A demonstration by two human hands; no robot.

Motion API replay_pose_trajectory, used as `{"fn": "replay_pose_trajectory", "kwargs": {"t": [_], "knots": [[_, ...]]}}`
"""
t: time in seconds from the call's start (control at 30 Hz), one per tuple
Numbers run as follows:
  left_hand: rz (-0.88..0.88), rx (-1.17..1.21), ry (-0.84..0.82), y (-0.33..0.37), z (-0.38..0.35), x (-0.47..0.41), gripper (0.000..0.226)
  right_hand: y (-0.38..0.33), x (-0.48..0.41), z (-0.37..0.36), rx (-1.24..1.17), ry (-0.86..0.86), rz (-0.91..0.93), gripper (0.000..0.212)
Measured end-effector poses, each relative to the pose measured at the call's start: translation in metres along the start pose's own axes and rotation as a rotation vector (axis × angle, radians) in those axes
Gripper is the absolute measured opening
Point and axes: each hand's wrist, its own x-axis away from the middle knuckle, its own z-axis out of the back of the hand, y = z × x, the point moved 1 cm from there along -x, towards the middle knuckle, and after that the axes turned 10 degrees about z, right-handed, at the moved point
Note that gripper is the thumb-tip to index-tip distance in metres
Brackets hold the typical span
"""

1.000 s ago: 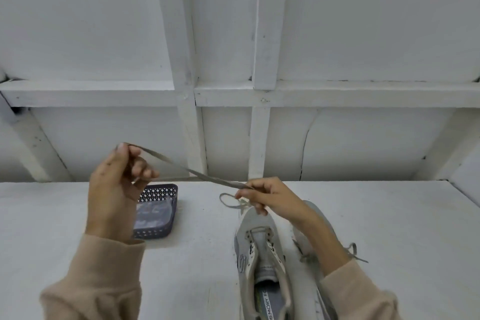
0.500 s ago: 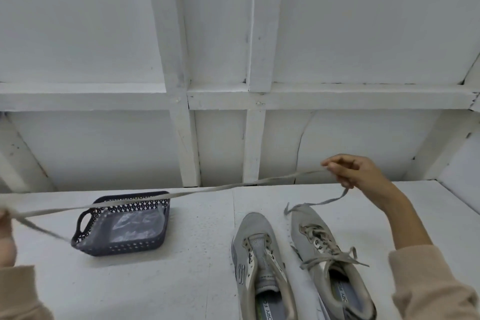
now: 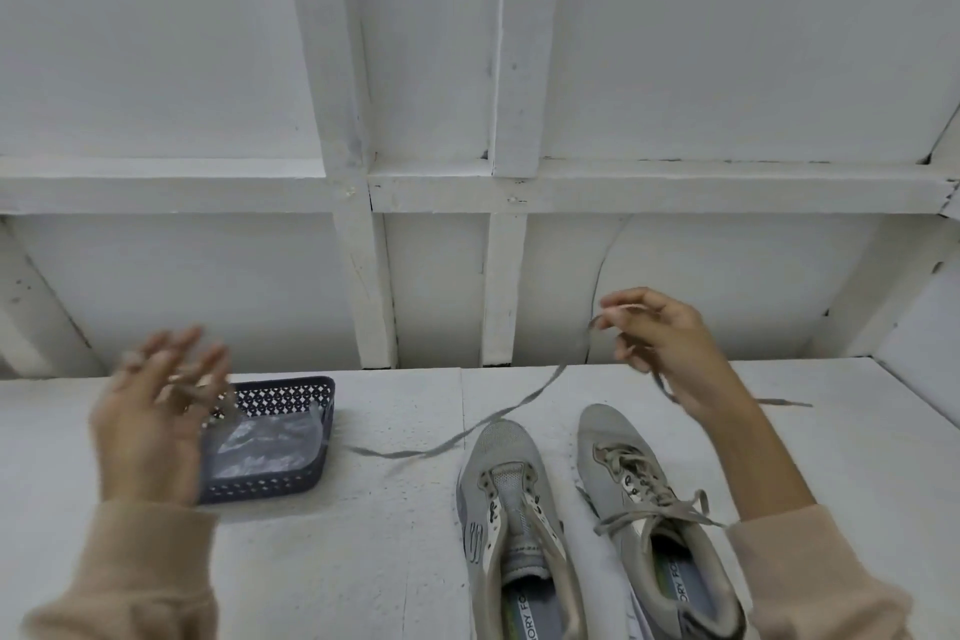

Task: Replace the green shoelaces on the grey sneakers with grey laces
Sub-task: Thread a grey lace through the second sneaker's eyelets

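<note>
Hands raised: left hand [image 3: 150,426] splayed open, blurred; right hand [image 3: 670,348] pinching grey lace [image 3: 519,401].

One head-worn wide-angle view looks forward and down across the counter [image 3: 363,561], close over it, facing the white wall [image 3: 675,42] at its far edge.

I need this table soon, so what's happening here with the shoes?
A person is relacing shoes on the white table. Their right hand pinches a loose flat grey shoelace that trails across the table to the dark perforated plastic basket. The left hand, fingers spread and blurred, is over that basket. The left grey mesh sneaker has no lace; the right grey sneaker is laced and tied.
</note>
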Motion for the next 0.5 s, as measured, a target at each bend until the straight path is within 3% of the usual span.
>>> {"fn": "replay_pose_trajectory", "kwargs": {"t": [0.23, 0.37, 0.5], "knots": [[0.179, -0.249, -0.302, -0.055, -0.1, 0.064, 0.029, 0.016, 0.035, -0.108, 0.243, -0.483, -0.06, 0.02], [0.248, -0.25, -0.327, -0.075, -0.12, 0.078, 0.022, 0.034, 0.045, -0.137, 0.445, -0.432, 0.117, 0.014], [0.213, -0.216, -0.347, -0.06, -0.115, 0.064, 0.022, 0.044, 0.054, -0.13, 0.567, -0.53, 0.092, 0.02]]}}
